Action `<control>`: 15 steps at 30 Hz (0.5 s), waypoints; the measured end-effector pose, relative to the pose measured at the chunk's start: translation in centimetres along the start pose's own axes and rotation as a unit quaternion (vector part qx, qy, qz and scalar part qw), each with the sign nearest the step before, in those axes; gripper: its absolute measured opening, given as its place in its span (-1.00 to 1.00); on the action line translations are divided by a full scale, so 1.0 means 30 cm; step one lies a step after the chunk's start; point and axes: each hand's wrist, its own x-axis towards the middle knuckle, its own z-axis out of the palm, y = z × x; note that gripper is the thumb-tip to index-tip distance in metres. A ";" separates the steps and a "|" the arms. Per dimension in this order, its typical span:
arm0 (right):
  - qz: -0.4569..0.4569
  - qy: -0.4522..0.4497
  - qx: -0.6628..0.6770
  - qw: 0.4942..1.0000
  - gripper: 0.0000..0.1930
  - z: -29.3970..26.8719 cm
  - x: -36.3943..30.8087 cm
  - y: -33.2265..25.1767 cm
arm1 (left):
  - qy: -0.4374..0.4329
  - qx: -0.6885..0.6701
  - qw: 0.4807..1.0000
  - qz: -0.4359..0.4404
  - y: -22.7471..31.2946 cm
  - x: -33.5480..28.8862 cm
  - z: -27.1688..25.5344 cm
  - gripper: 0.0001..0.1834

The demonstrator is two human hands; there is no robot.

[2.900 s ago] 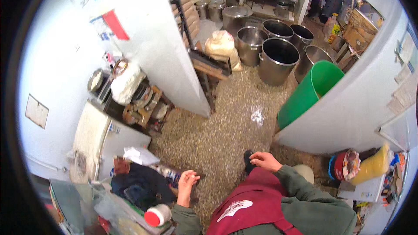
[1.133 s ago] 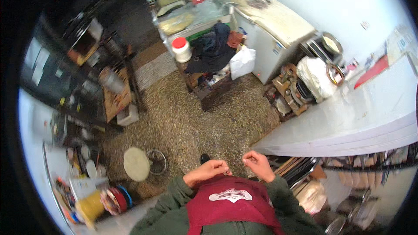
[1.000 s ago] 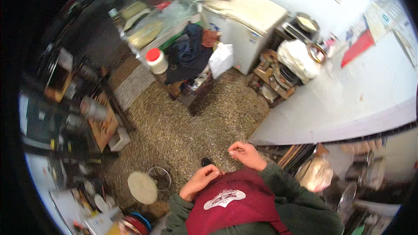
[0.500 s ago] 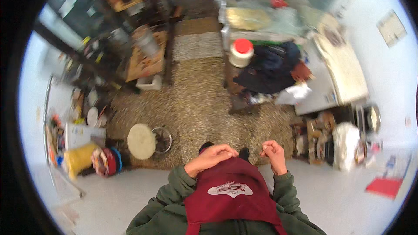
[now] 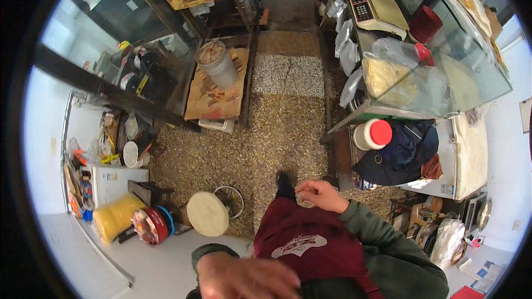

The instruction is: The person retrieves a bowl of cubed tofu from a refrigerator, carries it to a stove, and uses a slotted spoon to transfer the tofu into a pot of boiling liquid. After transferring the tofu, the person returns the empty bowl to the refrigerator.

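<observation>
Low in view and close to the camera, my left hand (image 5: 246,278) is blurred, its fingers stretched out toward the right across my apron. It shows nothing held. My right hand (image 5: 322,195) hovers over the upper edge of the maroon apron (image 5: 332,230). Its fingers curve loosely, with a gap between thumb and forefinger and nothing visible in them. Both arms wear dark green sleeves (image 5: 382,243). Left of my body stands a round cream-topped stool (image 5: 208,214), nearest to my left hand, with a metal ring beside its seat.
On the right, a glass case (image 5: 465,77) holds a scale (image 5: 379,14) and yellow bagged goods. A red-lidded tub (image 5: 372,134) stands beside dark clothing (image 5: 404,152). At left, a metal canister (image 5: 219,65) rests on a low board-topped stand. A yellow roll (image 5: 118,216) lies near the wall.
My view has shifted, and the glass case and stand show more fully. The left hand has come nearer the camera and lower; the right hand has moved inward over the apron.
</observation>
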 end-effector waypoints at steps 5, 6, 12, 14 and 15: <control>-0.021 0.022 -0.043 0.999 -0.81 -0.096 0.317 -0.245 | -0.037 -0.001 0.999 0.018 0.261 0.106 -0.391 -0.66; -0.052 0.027 -0.040 0.997 -0.81 -0.139 0.386 -0.271 | -0.044 0.002 0.999 0.024 0.288 0.120 -0.469 -0.68; -0.041 0.070 -0.070 0.994 -0.82 -0.473 0.905 -0.329 | -0.198 -0.019 0.977 -0.078 0.306 0.196 -1.089 -0.69; -0.054 0.072 -0.079 0.993 -0.82 -0.611 1.099 -0.371 | -0.129 0.024 0.986 -0.104 0.304 0.263 -1.333 -0.77; -0.061 0.071 -0.084 0.992 -0.82 -0.694 1.202 -0.407 | -0.093 0.044 0.988 -0.118 0.308 0.307 -1.455 -0.79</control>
